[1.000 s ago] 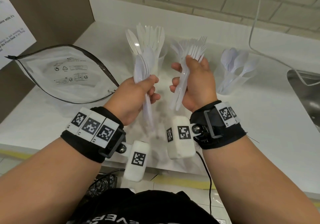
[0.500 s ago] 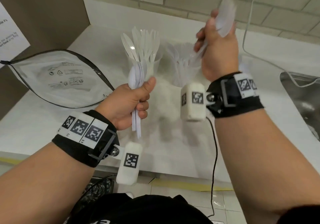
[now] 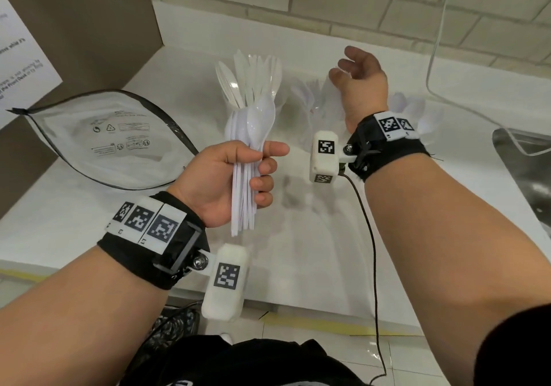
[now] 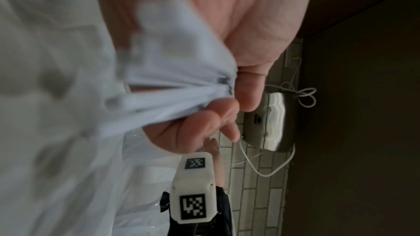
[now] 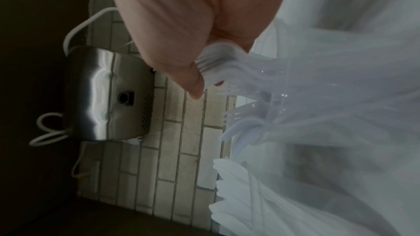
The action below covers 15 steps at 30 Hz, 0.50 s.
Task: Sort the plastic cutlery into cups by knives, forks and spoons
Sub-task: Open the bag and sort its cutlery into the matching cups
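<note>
My left hand (image 3: 238, 173) grips a bundle of white plastic spoons (image 3: 259, 120) upright, above the white counter (image 3: 298, 236). The left wrist view shows the fingers curled round the spoon handles (image 4: 181, 94). Behind the bundle stands a clear cup of knives (image 3: 253, 78). My right hand (image 3: 357, 78) hovers with loose, spread fingers and holds nothing, just above the middle cup of forks (image 3: 313, 96). In the right wrist view the thumb is close to the fork tines (image 5: 227, 71), with the knives (image 5: 238, 186) below. The spoon cup (image 3: 414, 108) is mostly hidden behind my right wrist.
An emptied zip bag (image 3: 113, 135) lies on the counter at the left, under a brown side wall. A steel sink (image 3: 524, 164) is at the right edge. A white cable (image 3: 432, 57) hangs down the tiled wall, where a steel box (image 5: 109, 96) is mounted.
My right hand lifted its handful of forks up and back to the middle cup and let them go; it is now empty. The left hand still holds the spoons.
</note>
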{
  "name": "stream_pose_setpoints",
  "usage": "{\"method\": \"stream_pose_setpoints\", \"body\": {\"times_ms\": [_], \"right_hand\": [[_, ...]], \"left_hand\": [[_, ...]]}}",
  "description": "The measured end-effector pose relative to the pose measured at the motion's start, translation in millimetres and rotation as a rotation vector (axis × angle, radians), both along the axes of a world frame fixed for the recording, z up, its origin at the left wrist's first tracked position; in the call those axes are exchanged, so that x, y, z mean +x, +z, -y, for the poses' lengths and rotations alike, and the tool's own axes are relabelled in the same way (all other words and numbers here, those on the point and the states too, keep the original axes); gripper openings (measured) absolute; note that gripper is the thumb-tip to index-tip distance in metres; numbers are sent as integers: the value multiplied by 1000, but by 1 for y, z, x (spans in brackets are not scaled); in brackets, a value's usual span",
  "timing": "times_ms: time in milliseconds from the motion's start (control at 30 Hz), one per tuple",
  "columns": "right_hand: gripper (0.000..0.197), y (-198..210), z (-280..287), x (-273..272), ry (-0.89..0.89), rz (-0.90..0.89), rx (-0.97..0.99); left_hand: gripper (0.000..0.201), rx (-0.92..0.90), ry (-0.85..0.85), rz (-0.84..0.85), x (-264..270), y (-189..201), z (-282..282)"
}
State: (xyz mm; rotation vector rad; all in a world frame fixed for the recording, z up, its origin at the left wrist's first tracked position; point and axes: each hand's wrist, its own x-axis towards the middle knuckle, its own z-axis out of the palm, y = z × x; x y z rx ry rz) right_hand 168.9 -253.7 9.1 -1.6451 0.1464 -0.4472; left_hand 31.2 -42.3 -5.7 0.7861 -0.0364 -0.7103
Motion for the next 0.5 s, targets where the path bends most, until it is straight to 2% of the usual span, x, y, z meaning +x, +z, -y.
{"method": "stream_pose_setpoints", "body": {"times_ms": [100,200,267,400,500], "right_hand": [[29,-1,2,-2,8,64,-198],[29,-10,3,-4,47,3,-508],[31,-9,2,-7,48,-1,-584],[26,9,-8,-29,20,101,-528],[15,21,-27,-64,262,45,-296]], "left_hand": [[37,10,-16,12,1,-1,0],[41,34,-25,33,1,-2,2],[42,52,-27,39,1,-2,3],[31,191,37,50,3,-3,8],[22,353,128,83,4,-4,15]]}}
